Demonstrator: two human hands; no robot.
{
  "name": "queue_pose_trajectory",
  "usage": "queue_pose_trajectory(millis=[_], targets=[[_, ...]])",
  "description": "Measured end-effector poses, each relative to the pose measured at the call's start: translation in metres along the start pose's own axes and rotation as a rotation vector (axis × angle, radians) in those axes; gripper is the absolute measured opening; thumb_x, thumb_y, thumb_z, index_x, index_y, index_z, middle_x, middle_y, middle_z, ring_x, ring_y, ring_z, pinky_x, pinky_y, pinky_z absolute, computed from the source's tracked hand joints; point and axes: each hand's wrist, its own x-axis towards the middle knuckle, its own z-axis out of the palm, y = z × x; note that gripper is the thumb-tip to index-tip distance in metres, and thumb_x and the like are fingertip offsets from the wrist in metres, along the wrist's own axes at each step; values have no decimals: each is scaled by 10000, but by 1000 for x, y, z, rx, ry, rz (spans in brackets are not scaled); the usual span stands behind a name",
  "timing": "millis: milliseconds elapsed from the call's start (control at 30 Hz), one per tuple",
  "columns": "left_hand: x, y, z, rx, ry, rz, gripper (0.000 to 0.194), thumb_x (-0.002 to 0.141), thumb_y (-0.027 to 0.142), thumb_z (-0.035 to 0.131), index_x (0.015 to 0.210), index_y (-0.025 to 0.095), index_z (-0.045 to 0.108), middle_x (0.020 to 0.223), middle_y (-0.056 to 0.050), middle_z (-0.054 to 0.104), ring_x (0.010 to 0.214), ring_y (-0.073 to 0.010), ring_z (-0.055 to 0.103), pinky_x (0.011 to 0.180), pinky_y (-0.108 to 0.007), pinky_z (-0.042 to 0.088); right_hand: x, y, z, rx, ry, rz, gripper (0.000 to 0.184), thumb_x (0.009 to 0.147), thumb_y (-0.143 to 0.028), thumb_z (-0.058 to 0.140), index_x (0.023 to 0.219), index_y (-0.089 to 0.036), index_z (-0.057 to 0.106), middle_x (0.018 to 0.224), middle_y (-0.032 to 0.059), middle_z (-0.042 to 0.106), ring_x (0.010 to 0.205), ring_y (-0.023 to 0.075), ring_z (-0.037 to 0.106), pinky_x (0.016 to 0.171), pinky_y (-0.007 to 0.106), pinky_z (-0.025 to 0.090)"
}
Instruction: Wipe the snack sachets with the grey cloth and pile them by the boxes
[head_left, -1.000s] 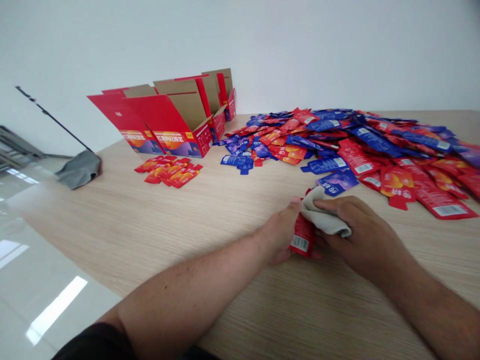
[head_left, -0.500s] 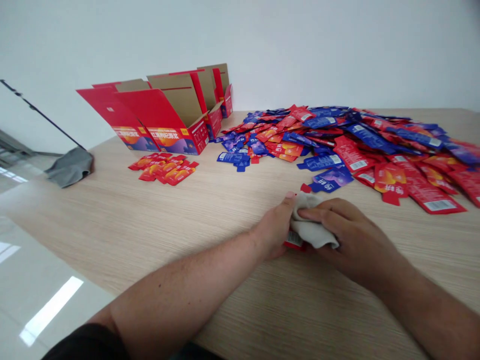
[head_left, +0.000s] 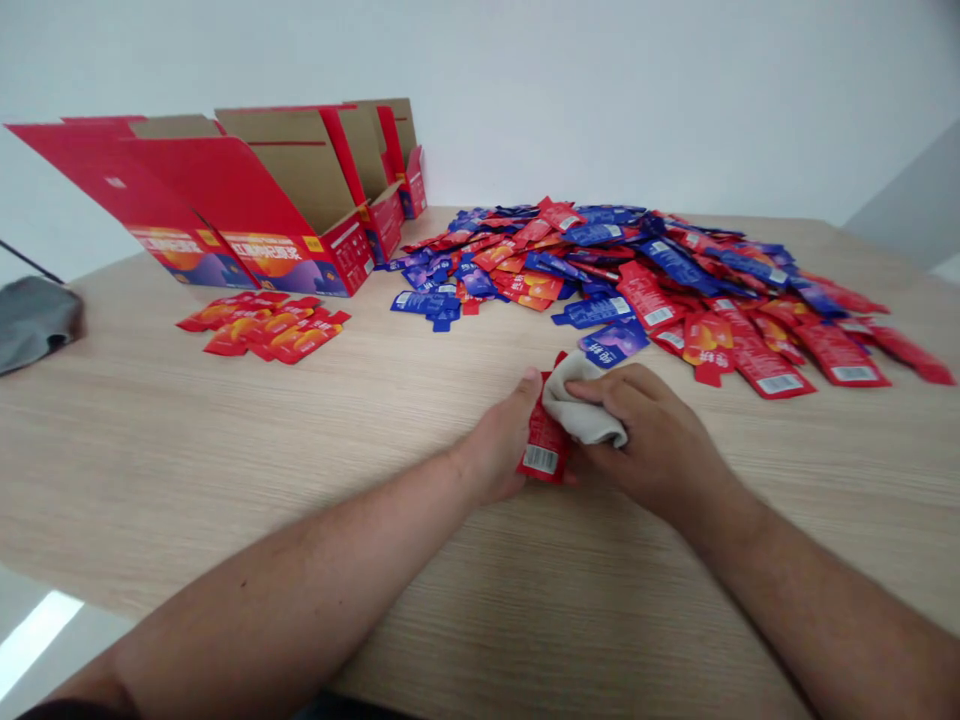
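On the pale wood-grain tabletop (head_left: 225, 430), a glossy red sachet (head_left: 541, 445) is held btwn both hands, just short of the main heap, barcode end nearest the camera. A crumpled beige cloth (head_left: 581, 400) is pressed over its upper part. L hand (head_left: 495, 440) is curled nearly shut on the sachet's left side, w/ thumb (head_left: 531, 378) raised near its top edge. R hand (head_left: 637, 430) is closed on the cloth, fingers (head_left: 600, 392) wrapped over it.

Just past R hand, a blue sachet (head_left: 611, 345) is seen at the ragged front edge of a large heap of red and blue sachets (head_left: 600, 270), not touching the hand. Die-cut notched shapes are seen throughout.

Far left, a row of open red cartons (head_left: 300, 250) is stood w/ kraft-brown flaps raised, insides hidden from this angle. A small pile of red-orange sachets (head_left: 262, 328) is laid in front, well apart from the hands. A grey cloth (head_left: 34, 320) is left at the frame's left edge
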Motion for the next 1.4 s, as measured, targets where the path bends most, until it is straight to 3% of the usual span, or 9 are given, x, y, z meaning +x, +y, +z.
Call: queue_pose_trajectory(millis=[67, 267, 367, 533, 733, 900, 1067, 1233, 1400], targets=[[-1, 0, 1, -18, 25, 17, 592, 1163, 518, 253, 1223, 132, 699, 833, -95, 746, 605, -209, 707, 504, -304, 581, 0, -3, 0, 34, -35, -45, 411, 870, -161, 667, 1269, -196, 759, 1102, 135, 750, 1008, 298, 731, 870, 453, 647], [-3, 0, -1, 19, -42, 6, 605, 1153, 571, 279, 1164, 137, 701, 868, -112, 756, 619, -221, 733, 501, -319, 603, 1, 2, 0, -24, 47, 60, 413, 887, -185, 692, 1294, -171, 759, 1077, 144, 763, 986, 307, 723, 861, 475, 645], [-4, 0, -1, 35, -9, 26, 596, 1149, 579, 289, 1200, 143, 693, 834, -101, 746, 612, -222, 722, 489, -321, 605, 1, -1, -1, 18, -8, 12, 475, 880, -179, 691, 1352, -192, 747, 1108, 132, 749, 1019, 303, 714, 878, 465, 635], [-7, 5, 2, 41, -28, 4, 625, 1167, 525, 196, 1157, 143, 691, 856, -103, 760, 598, -212, 731, 492, -313, 605, 3, 4, -1, -15, 38, 77, 452, 869, -147, 676, 1310, -166, 774, 1086, 146, 766, 997, 312, 718, 879, 474, 624], [-6, 3, 1, 57, -5, 21, 637, 1156, 568, 255, 1264, 122, 696, 838, -123, 771, 579, -227, 719, 493, -335, 609, 3, 2, -2, 27, -29, -3, 496, 868, -165, 687, 1359, -161, 759, 1077, 134, 744, 984, 296, 705, 841, 443, 621], [-4, 1, -5, 39, -99, 34, 673, 1157, 575, 212, 1317, 136, 698, 993, -159, 803, 629, -226, 748, 526, -336, 617, 4, 4, -3, -28, 55, 102, 452, 863, -159, 685, 1304, -188, 777, 1085, 133, 769, 1003, 309, 708, 891, 478, 612], [-5, 1, -5, 72, -55, 23, 688, 1154, 583, 215, 1269, 104, 695, 902, -163, 786, 609, -229, 729, 514, -335, 611, 4, 4, -3, 25, -35, 44, 530, 849, -140, 686, 1372, -181, 759, 1104, 131, 744, 999, 293, 696, 870, 443, 609], [-6, 3, -5, 51, -101, 28, 687, 1157, 569, 175, 1276, 135, 694, 1002, -159, 798, 633, -220, 746, 529, -339, 625, 5, 6, -2, -8, 51, 111, 465, 853, -147, 690, 1308, -122, 784, 1094, 166, 763, 1014, 318, 705, 898, 472, 609], [-5, 1, -8, 42, -81, 18, 676, 1145, 620, 252, 1317, 126, 680, 925, -152, 786, 652, -233, 749, 546, -337, 623, 4, 2, -1, 49, -51, 33, 522, 860, -162, 699, 1379, -172, 759, 1123, 141, 740, 1027, 300, 696, 891, 449, 614]])
